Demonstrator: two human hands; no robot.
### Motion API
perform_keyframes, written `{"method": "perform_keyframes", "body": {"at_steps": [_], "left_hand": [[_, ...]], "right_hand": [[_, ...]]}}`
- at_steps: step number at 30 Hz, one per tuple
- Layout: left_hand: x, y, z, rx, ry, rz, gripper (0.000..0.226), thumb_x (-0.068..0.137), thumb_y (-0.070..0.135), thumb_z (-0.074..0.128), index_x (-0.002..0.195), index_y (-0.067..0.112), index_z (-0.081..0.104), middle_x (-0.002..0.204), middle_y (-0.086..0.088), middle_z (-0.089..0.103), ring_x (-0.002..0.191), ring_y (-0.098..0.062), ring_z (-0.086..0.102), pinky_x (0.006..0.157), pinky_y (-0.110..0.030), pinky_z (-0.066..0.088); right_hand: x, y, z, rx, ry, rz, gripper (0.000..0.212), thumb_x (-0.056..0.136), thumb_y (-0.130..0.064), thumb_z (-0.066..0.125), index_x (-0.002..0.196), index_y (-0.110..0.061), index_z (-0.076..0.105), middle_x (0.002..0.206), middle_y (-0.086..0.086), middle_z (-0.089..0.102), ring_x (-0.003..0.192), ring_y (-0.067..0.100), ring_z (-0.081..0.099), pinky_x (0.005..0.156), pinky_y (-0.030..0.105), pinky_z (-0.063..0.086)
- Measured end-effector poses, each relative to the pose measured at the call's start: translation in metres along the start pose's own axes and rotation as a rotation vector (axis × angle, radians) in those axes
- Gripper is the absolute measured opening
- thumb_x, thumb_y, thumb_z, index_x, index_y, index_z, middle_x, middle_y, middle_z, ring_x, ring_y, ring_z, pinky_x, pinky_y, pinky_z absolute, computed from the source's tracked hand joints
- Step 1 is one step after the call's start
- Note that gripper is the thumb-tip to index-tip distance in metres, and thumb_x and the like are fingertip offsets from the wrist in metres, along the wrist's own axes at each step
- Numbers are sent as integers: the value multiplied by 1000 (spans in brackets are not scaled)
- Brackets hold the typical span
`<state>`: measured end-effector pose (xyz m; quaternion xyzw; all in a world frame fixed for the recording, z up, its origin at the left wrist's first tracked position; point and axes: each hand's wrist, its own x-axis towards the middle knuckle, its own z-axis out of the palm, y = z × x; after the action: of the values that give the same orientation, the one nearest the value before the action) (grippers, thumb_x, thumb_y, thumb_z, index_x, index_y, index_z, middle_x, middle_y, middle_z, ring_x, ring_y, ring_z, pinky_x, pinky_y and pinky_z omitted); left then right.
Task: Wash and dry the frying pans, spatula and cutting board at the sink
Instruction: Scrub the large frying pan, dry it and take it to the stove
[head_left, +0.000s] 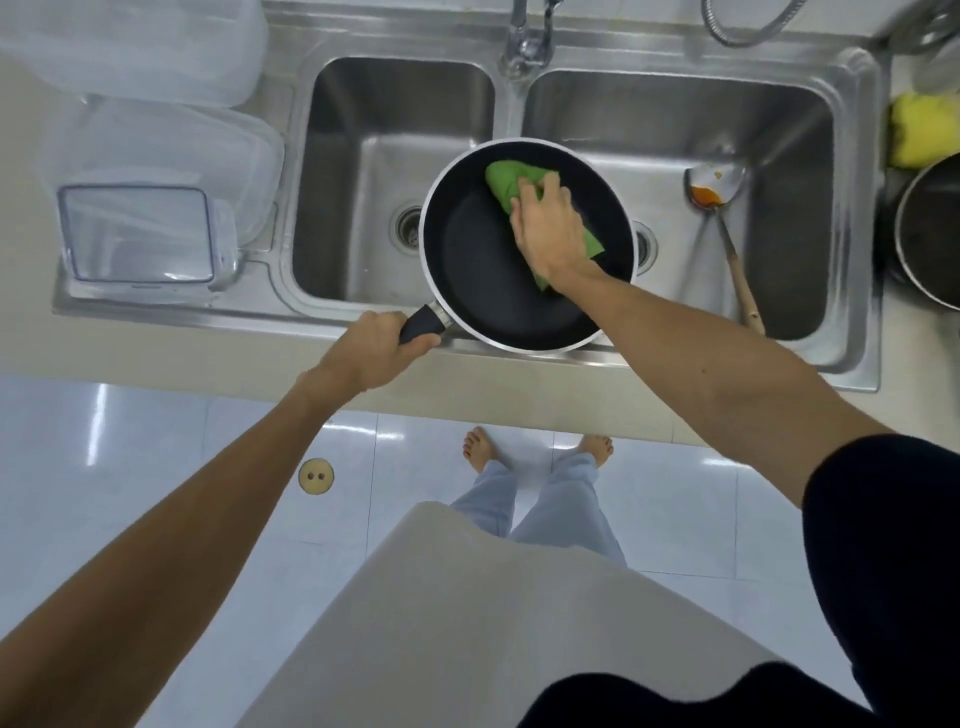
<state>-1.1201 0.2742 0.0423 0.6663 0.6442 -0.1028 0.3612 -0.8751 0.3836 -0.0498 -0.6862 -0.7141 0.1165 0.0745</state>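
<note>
A black frying pan (478, 265) with a pale rim hangs over the divider of the double steel sink (322, 291). My left hand (379, 345) grips its black handle at the sink's front edge. My right hand (550, 228) presses a green cloth (506, 179) against the pan's inside, on its right half. A metal spatula (719, 189) with a wooden handle lies in the right basin, orange residue on its blade. A second dark pan (932, 234) sits partly cut off at the right edge.
Clear plastic containers and lids (140, 234) stand stacked on the drainboard at left. The faucet (527, 41) rises behind the divider. A yellow sponge (917, 130) rests on the right rim. Below are the white tiled floor and my bare feet.
</note>
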Motion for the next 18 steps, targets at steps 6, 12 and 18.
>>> {"method": "perform_keyframes", "body": {"at_steps": [6,12,18], "left_hand": [[-12,20,-6,-39,56,69,47,95,53,55,74,11,51,61,-3,53,55,-22,53,47,-30,34],[-14,62,-2,-84,81,198,51,94,48,60,77,1,56,61,-8,56,54,-24,54,48,-32,39],[-23,112,27,-300,10,194,36,97,43,59,81,11,57,62,-3,61,46,-17,54,39,-29,44]], "right_hand": [[-55,40,-55,118,261,91,46,105,-36,36,139,-11,51,126,19,52,100,36,56,77,48,52],[-140,145,-107,119,523,315,42,106,-33,40,134,-6,56,121,22,54,99,37,57,82,45,50],[-227,263,-116,-68,308,520,40,107,-36,35,136,-11,47,125,21,50,105,39,54,87,50,49]]}}
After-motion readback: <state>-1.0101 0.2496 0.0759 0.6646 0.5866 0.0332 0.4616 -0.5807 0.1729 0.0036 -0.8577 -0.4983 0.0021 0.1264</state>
